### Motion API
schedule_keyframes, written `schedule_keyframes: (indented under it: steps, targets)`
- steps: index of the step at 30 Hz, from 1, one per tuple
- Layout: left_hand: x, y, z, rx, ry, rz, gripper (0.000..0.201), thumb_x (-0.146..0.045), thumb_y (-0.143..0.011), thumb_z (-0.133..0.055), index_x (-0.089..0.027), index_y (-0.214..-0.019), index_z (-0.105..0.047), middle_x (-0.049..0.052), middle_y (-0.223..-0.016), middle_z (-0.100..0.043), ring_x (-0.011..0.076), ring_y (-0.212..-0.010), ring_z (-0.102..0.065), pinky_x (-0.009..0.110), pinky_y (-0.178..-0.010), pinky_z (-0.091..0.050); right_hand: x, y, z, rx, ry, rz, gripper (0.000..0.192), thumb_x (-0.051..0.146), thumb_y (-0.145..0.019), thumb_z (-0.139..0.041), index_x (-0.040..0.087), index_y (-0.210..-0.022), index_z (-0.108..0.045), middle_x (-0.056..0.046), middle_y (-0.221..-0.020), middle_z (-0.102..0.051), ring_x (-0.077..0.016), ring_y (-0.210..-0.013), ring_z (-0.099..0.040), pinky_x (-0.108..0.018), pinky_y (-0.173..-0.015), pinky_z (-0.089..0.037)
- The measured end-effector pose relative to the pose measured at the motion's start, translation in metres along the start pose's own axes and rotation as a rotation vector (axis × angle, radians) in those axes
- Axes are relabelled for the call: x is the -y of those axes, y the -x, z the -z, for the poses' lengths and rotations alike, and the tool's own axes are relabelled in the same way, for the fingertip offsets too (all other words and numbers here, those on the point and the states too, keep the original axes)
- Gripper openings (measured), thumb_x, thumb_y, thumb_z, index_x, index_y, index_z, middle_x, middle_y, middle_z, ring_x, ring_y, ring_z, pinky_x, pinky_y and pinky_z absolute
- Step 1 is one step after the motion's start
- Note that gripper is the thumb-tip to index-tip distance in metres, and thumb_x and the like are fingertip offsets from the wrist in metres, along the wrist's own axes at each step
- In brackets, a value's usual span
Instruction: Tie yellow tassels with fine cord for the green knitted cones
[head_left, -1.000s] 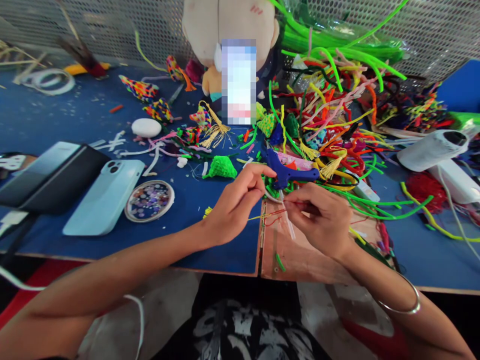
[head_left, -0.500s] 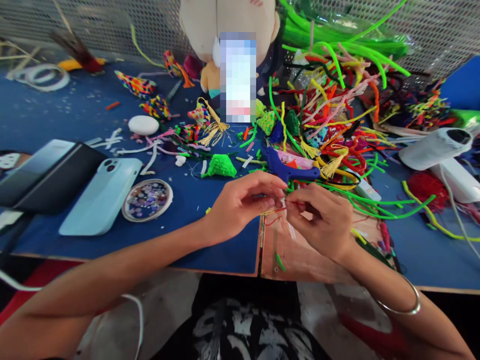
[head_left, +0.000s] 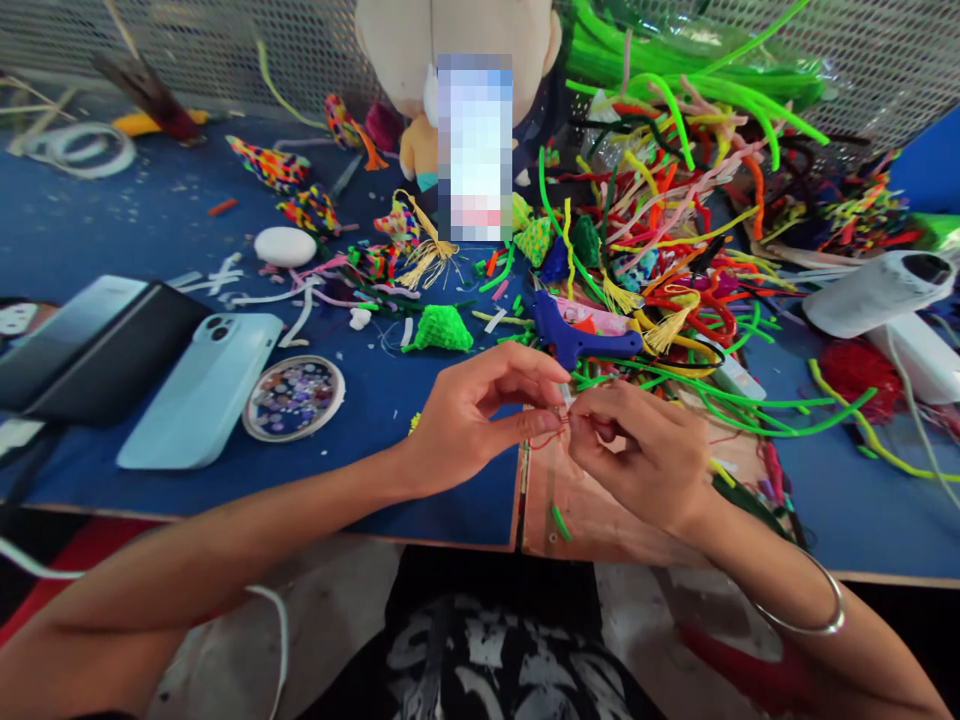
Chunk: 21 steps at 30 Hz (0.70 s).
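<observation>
Red thread (head_left: 551,437) runs between the two hands just above the near edge of the worktop (head_left: 112,230), where its blue surface meets a copper-coloured board (head_left: 600,520). The left hand (head_left: 469,420) has its grip pinched on the thread between thumb and forefinger, the other fingers curled loosely. The right hand (head_left: 645,455) meets it fingertip to fingertip, its grip likewise closed on the thread's other end; what else it may pinch there is too small to tell. A metal bangle (head_left: 806,610) circles the right wrist.

Just beyond the hands lies a blue glue gun (head_left: 577,340), and behind that a tangled heap of pipe cleaners (head_left: 675,200) in green, red, yellow and pink. A green woven triangle (head_left: 442,328) sits near the left hand. Further left are a round dish of sequins (head_left: 294,398), a pale blue phone (head_left: 202,390) lying face down and a dark phone (head_left: 97,350) beside it. A plush toy (head_left: 405,50) stands at the back, against a mesh wall. A white spool (head_left: 874,290) lies at the far right.
</observation>
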<state>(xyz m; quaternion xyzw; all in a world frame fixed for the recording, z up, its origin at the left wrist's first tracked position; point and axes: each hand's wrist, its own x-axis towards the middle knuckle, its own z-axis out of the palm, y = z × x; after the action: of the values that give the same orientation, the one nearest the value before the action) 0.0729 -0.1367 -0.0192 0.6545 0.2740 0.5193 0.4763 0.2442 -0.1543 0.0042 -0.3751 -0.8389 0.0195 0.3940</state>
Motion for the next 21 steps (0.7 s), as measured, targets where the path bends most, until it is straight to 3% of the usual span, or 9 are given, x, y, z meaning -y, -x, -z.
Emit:
schedule_keyframes:
  steps: [8,21]
  targets:
    - [-0.0023,-0.0012,-0.0008,0.015,0.000,-0.022,0.019,-0.017,-0.074,-0.071,-0.015,-0.090,-0.062,0.000,-0.077,-0.068,0.0086,-0.070,-0.068,0.016,-0.064,-0.059,0.0019,0.0026,-0.0020,-0.044,0.101,0.033,0.017,0.005,-0.076,-0.049,0.022,-0.076,-0.054,0.008,-0.051,-0.054,-0.0050,-0.043,-0.046,-0.018,-0.044,-0.038]
    - [0.0001,0.0007,-0.0015,0.029,0.075,0.029,0.016,-0.018,-0.078,-0.068,-0.017,-0.091,-0.060,0.000,-0.078,-0.068,0.0094,-0.070,-0.068,0.016,-0.060,-0.058,0.0004,0.0060,-0.0001,-0.050,0.063,0.092,0.016,0.005,-0.079,-0.051,0.021,-0.080,-0.054,0.006,-0.056,-0.057,-0.0054,-0.044,-0.045,-0.020,-0.044,-0.037]
